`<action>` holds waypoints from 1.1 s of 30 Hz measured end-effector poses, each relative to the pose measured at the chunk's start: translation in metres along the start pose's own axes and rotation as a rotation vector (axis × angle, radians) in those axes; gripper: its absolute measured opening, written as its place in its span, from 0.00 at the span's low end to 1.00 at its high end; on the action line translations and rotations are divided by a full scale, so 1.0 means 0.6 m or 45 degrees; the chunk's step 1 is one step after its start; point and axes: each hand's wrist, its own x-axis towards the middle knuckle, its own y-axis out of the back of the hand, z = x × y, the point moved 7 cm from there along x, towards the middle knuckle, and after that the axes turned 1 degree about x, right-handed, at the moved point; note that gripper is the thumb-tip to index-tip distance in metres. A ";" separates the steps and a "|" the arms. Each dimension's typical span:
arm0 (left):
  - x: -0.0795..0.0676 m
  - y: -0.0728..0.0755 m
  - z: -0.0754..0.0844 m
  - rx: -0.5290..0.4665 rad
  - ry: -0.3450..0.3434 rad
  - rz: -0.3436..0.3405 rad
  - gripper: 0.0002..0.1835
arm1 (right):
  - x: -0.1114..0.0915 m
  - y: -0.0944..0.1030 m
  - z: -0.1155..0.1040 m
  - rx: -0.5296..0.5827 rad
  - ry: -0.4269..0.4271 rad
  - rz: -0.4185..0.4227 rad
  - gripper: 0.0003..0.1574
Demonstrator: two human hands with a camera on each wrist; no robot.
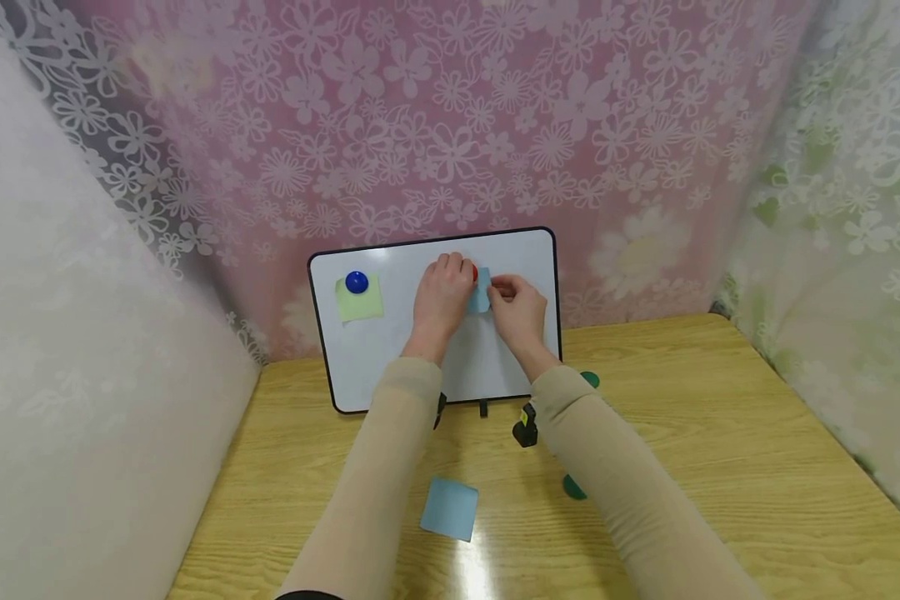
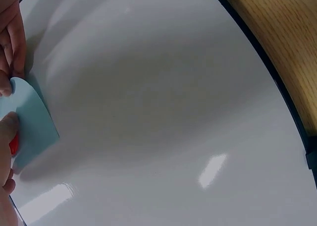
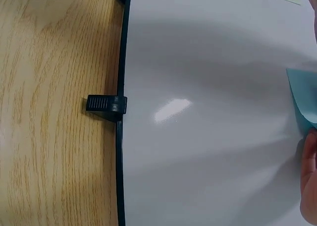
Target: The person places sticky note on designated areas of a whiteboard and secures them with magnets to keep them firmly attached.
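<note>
Holding red magnet (image 1: 476,273) in left hand (image 1: 443,296), blue note (image 1: 480,299) in right hand (image 1: 522,312), against whiteboard (image 1: 386,358)

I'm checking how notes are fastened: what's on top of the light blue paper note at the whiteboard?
Against the light blue paper note, a rounded red object, probably a magnet, shows beside the left hand, which covers the rest; paper beneath is hidden.

Dim wrist pics w/ glare & soft shadows on whiteboard (image 2: 158,107)
</note>
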 end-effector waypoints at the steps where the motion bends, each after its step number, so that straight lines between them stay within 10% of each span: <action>1: 0.000 0.000 0.001 0.003 0.002 -0.003 0.14 | 0.000 0.000 0.000 0.003 -0.001 0.002 0.14; 15: -0.001 -0.006 0.001 0.007 0.030 -0.089 0.19 | -0.002 0.005 -0.002 -0.041 0.012 0.015 0.15; 33: -0.007 -0.001 -0.001 -0.014 0.011 0.015 0.21 | 0.002 0.023 0.001 -0.137 0.109 0.026 0.15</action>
